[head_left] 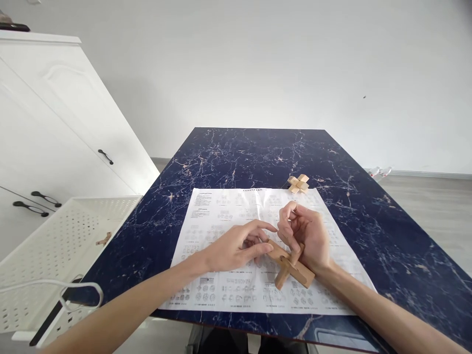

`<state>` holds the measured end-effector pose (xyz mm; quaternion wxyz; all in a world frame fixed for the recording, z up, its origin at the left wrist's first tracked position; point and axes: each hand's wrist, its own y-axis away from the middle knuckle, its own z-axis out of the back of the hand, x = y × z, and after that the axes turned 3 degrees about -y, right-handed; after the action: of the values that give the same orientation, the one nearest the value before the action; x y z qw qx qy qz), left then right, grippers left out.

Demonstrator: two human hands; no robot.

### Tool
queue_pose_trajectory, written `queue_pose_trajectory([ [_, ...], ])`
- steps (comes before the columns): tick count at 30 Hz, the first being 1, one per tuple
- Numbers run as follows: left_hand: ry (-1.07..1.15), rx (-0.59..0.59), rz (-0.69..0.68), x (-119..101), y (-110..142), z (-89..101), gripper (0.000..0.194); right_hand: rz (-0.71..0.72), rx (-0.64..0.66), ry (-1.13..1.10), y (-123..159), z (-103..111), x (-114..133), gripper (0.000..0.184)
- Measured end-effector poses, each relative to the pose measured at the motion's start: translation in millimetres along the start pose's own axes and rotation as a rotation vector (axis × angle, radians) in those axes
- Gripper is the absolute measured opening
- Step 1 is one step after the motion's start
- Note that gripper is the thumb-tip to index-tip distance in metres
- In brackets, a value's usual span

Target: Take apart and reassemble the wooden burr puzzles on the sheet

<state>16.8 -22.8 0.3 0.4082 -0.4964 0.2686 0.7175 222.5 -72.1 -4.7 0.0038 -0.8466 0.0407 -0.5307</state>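
Note:
A cross-shaped wooden interlocking puzzle (295,270) lies tilted low over the printed sheet, its long bar running between my hands. My left hand (239,246) is closed at the bar's left end, the thumb on top and the other fingers partly hidden behind. Palm turned inward, my right hand (306,233) has its fingers curled, and the lowest finger bends against the short crosspiece. Whether the upper fingers of that hand hold anything more is hidden. Under both hands spreads a creased paper sheet (206,236) with small diagrams and text.
An assembled wooden burr puzzle (298,184) sits at the sheet's far right edge on the dark blue marbled table (236,157). To the left, a white perforated basket (62,246) contains a small wooden piece (103,239). A white cable (73,284) loops near the table's left edge, beside white cabinets (66,118).

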Motion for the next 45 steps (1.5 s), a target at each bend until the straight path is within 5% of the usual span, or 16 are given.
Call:
queue_pose_trajectory([
  [8, 0.256, -0.176, 0.065, 3, -1, 8.5, 0.032, 0.135, 0.032, 0.174, -11, 7, -3, 0.024],
  [14, 0.042, -0.551, -0.033, 5, 1, 22.3, 0.031, 0.227, 0.069, 0.524, -16, 21, -4, 0.026],
  [17, 0.025, -0.625, -0.004, 0, 2, 24.7, 0.033, 0.24, 0.158, 0.69, -12, 20, -5, 0.027],
  [22, 0.009, -0.565, 0.007, -2, 4, 23.9, 0.048, 0.447, 0.173, 0.806, -6, 14, -6, 0.016],
  [28, -0.027, -0.325, -0.035, 4, 6, 16.9, 0.106, 0.547, 0.19, 0.888, 0, 12, -10, 0.01],
  [34, -0.118, -0.35, -0.112, -1, 5, 15.5, 0.081, 0.59, 0.167, 0.92, -1, 11, -11, 0.009],
  [39, -0.116, -0.337, -0.093, -1, 5, 16.9, 0.079, 0.585, 0.103, 0.935, -3, 10, -10, 0.009],
  [45, -0.068, -0.353, -0.034, -1, 5, 18.1, 0.078, 0.386, 0.118, 0.841, -6, 11, -6, 0.016],
])
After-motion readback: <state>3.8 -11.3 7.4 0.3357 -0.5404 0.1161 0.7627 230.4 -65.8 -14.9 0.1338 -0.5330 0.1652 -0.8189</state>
